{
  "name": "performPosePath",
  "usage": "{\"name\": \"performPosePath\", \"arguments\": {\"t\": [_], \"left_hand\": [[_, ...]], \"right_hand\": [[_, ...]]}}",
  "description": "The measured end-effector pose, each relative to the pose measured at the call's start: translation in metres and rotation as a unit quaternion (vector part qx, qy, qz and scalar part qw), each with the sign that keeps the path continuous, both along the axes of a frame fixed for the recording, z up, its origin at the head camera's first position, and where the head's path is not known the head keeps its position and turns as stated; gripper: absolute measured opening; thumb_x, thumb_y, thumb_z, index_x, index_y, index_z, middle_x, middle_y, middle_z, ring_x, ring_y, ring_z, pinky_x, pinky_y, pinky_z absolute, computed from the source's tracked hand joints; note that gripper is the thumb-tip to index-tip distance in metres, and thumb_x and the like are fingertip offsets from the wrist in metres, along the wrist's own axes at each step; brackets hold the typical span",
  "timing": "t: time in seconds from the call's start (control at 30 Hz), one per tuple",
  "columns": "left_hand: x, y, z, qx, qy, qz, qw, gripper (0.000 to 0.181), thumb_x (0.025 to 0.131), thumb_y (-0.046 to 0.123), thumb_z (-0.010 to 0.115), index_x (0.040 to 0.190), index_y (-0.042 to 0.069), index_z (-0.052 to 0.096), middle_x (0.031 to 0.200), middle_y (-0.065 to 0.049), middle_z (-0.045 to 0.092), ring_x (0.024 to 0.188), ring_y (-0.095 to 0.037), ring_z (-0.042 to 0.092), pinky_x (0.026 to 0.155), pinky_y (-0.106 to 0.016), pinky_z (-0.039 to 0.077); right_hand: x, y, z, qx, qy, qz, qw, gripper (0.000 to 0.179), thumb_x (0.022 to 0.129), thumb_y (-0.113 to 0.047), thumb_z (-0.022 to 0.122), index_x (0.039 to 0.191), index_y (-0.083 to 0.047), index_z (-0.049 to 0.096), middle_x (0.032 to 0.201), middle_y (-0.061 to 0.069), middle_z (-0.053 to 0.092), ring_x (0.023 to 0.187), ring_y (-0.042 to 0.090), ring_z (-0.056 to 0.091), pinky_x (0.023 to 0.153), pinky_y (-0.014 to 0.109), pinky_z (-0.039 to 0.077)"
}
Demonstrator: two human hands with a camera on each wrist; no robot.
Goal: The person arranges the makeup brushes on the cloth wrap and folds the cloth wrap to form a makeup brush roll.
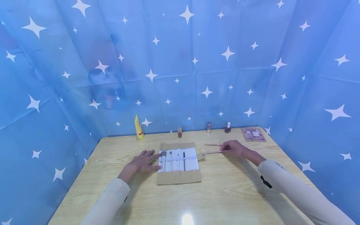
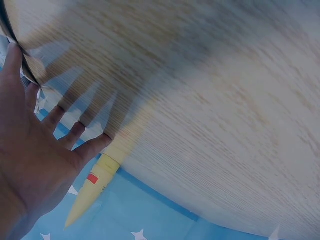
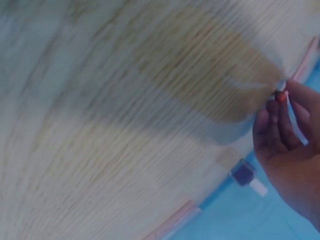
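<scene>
My left hand (image 1: 144, 162), fingers spread, rests at the left edge of an unrolled beige brush roll (image 1: 179, 177). Its white lining holds several makeup brushes upright under a band, one a fluffy brush (image 1: 163, 154) and one a thin dark one (image 1: 184, 161). A strap tab (image 1: 201, 156) sticks out on the right. To the right of it my right hand (image 1: 232, 148) pinches one end of a slim pink stick (image 1: 213, 152), also seen as a pink stick (image 3: 303, 60) in the right wrist view. A second slim stick (image 1: 212, 144) lies just behind, its right end by the fingers.
Along the back edge of the wooden table (image 1: 225, 200) stand a yellow tube (image 1: 139, 128), a small red-brown bottle (image 1: 179, 132), a pinkish tube (image 1: 209, 127) and a dark nail polish bottle (image 1: 227, 127) with a white cap. A palette (image 1: 253, 134) lies at back right. Blue star-patterned cloth surrounds the table.
</scene>
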State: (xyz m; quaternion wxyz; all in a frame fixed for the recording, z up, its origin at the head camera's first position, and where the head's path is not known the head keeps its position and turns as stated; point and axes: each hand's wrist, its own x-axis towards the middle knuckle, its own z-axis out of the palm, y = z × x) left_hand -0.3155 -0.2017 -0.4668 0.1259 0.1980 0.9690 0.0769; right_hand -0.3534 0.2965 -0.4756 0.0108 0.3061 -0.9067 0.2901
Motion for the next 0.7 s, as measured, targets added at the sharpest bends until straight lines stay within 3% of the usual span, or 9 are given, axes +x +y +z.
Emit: {"name": "performPosePath", "arguments": {"t": [0.2, 0.37, 0.57, 0.7], "left_hand": [[0.001, 0.001, 0.002, -0.002, 0.003, -0.001, 1.0, 0.076, 0.097, 0.069, 0.055, 0.161, 0.031, 0.039, 0.17, -0.012, 0.027, 0.155, -0.046, 0.021, 0.114, -0.074, 0.028], [0.001, 0.001, 0.001, -0.003, 0.001, 0.0, 1.0, 0.075, 0.097, 0.069, 0.055, 0.161, 0.032, 0.039, 0.17, -0.011, 0.027, 0.155, -0.045, 0.021, 0.115, -0.073, 0.027], [0.001, 0.0, 0.0, -0.002, 0.003, 0.0, 1.0, 0.075, 0.097, 0.068, 0.056, 0.161, 0.032, 0.04, 0.17, -0.011, 0.028, 0.155, -0.045, 0.021, 0.115, -0.073, 0.028], [0.001, 0.0, -0.001, 0.0, 0.004, 0.002, 1.0, 0.076, 0.097, 0.068, 0.056, 0.161, 0.031, 0.04, 0.17, -0.011, 0.028, 0.155, -0.045, 0.021, 0.115, -0.073, 0.028]], "right_hand": [[0.001, 0.003, 0.004, -0.03, 0.021, 0.033, 0.9988, 0.006, 0.094, 0.003, 0.07, 0.1, 0.004, 0.074, 0.089, 0.011, 0.076, 0.08, 0.018, 0.072, 0.072, 0.025, 0.058], [0.001, 0.0, 0.013, -0.061, 0.006, 0.019, 0.998, 0.011, 0.097, -0.001, 0.07, 0.105, 0.005, 0.074, 0.095, 0.012, 0.077, 0.087, 0.023, 0.074, 0.079, 0.029, 0.061], [0.005, -0.009, 0.025, -0.111, -0.058, -0.036, 0.9915, 0.019, 0.1, -0.009, 0.07, 0.114, 0.003, 0.073, 0.102, 0.015, 0.077, 0.092, 0.026, 0.073, 0.074, 0.03, 0.059], [0.004, -0.015, 0.032, -0.146, -0.116, -0.063, 0.9804, 0.028, 0.102, -0.013, 0.068, 0.123, 0.004, 0.07, 0.113, 0.019, 0.074, 0.101, 0.029, 0.072, 0.083, 0.041, 0.061]]}}
